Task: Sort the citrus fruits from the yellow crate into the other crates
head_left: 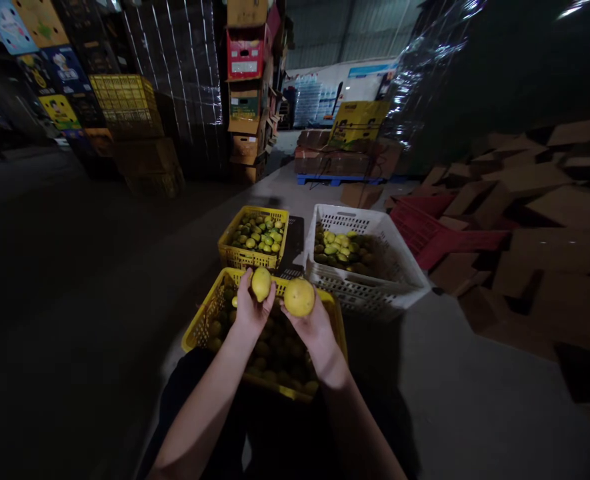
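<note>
My left hand [251, 310] holds a yellow lemon [261, 284], its fingers curled round the sides. In my right hand [317, 327] rests a larger, rounder yellow fruit [299, 297], gripped from below and the right. Both hands are side by side above a near yellow crate [195, 328] of shadowed fruit. Beyond them stands a smaller-looking yellow crate [222, 252] filled with green and yellow lemons [257, 233]. To its right, a white crate [399, 283] contains more yellow-green fruit [337, 247].
Flattened cardboard [549, 200] and a red crate [425, 230] lie to the right. Stacked boxes [246, 107] and wrapped pallets stand behind. A blue pallet [337, 180] carries cartons, and yellow crates [127, 103] are piled at the back left.
</note>
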`<state>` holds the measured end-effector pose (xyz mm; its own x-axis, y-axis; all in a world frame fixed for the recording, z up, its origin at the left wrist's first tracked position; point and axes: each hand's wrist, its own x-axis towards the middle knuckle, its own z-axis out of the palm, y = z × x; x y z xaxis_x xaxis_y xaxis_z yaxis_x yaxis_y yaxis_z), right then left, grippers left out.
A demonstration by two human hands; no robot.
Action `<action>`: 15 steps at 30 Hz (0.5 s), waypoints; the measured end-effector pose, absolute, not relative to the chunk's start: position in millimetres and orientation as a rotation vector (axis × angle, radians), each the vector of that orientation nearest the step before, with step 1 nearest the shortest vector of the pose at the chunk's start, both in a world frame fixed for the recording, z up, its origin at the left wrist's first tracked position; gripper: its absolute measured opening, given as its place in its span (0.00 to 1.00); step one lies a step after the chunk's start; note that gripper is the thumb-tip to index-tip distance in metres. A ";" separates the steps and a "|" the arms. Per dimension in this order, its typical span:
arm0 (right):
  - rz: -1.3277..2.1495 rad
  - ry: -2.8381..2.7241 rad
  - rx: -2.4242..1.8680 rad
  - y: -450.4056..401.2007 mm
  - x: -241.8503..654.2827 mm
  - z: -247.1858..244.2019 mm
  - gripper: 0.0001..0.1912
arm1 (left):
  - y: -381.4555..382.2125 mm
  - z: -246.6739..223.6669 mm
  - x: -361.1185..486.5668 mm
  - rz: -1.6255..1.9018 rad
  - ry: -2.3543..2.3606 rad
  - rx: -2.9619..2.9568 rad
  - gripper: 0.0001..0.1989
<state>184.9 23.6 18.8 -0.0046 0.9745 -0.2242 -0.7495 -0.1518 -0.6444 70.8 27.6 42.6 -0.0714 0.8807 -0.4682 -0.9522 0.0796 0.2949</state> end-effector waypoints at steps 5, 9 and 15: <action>1.694 -0.284 -0.826 26.3 182.0 20.4 0.16 | 30.0 38.4 71.8 1.431 0.649 -0.092 0.12; 1.670 -0.328 -0.828 25.6 183.3 22.2 0.15 | 28.7 39.5 70.8 1.426 0.689 -0.053 0.14; 1.741 -0.349 -0.892 27.2 184.6 15.0 0.12 | 27.2 38.3 64.8 1.384 0.728 -0.080 0.14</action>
